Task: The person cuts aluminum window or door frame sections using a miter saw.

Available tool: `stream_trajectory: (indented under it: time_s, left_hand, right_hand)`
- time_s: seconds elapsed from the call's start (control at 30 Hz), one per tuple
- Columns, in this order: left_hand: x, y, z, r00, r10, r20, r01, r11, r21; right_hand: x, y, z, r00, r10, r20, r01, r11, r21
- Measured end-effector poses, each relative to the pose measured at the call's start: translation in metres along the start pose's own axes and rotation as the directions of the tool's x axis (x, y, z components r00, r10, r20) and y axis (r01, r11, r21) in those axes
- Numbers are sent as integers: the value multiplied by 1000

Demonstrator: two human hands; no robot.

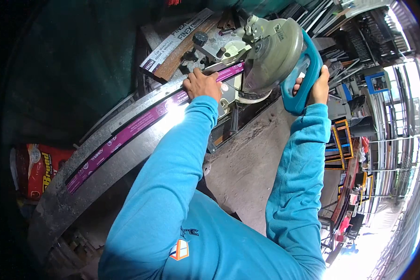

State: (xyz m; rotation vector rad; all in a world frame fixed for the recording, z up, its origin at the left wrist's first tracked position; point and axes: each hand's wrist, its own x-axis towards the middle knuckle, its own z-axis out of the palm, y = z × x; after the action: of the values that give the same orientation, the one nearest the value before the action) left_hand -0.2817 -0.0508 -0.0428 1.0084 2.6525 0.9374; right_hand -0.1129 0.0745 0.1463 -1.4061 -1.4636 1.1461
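Under the left grip (203,85), the purple strip (140,123), long axis slanting from lower left up to the right, along the metal tabletop (126,156) and beside a grey rail (144,106). Left grip closed down over the strip, fingers curled toward the rail, near the strip's right-hand end, with the longer stretch trailing off to the left. Right grip (319,86) wrapped round the teal handle (316,56) of the saw (261,29), fingers showing through the loop.

Key relation: just right of the left grip, a short length of strip, pointing straight at the guard (273,58) and lost to view at its edge. Beyond the guard, on the far right, handle and right grip, well apart from the strip. Nearer to the strip, and touching it: the left grip.

Hidden behind the guard: the blade and the strip's right end; no telling how far in, or whether in contact. Also out of sight: left finger pads, right palm, any trigger on the handle. Close to the left wrist, bright glare on tabletop and strip edge. At far left, a red bag (35,172), dim; at lower right, background badly blown out.
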Motion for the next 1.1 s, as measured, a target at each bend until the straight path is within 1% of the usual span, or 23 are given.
stream_trajectory:
  time_s: [0.13, 0.23, 0.33, 0.5, 0.6, 0.73, 0.87, 1.1]
  left_hand:
    - [1, 0, -1, 1000, 8, -8, -8, 1000, 3]
    - [0, -1, -2, 1000, -4, 26, 3, 1000, 8]
    - [0, 0, -5, 999, -2, 41, 2, 1000, 9]
    - [0, -3, -4, 1000, 13, 15, -13, 1000, 23]
    - [1, -1, -3, 999, 8, 40, -9, 1000, 24]
    - [2, -1, -1, 999, 3, 34, -4, 999, 39]
    - [0, -1, 0, 1000, 11, 10, -11, 999, 45]
    - [0, -1, 2, 1000, 22, -18, -21, 999, 36]
  right_hand:
    - [-2, 2, 2, 1000, 22, 8, -22, 999, 23]
    - [1, -11, -1, 999, 30, 16, -29, 999, -18]
    - [11, -22, -5, 997, 45, 60, -44, 999, -29]
    - [13, -23, -5, 995, 60, 80, -57, 998, -34]
    - [9, -22, -5, 997, 50, 53, -47, 998, -45]
    - [5, -19, -3, 999, 37, 27, -36, 999, -41]
    - [3, -18, -1, 999, 23, 24, -22, 999, -35]
    - [1, -15, -1, 999, 49, 17, -49, 999, -22]
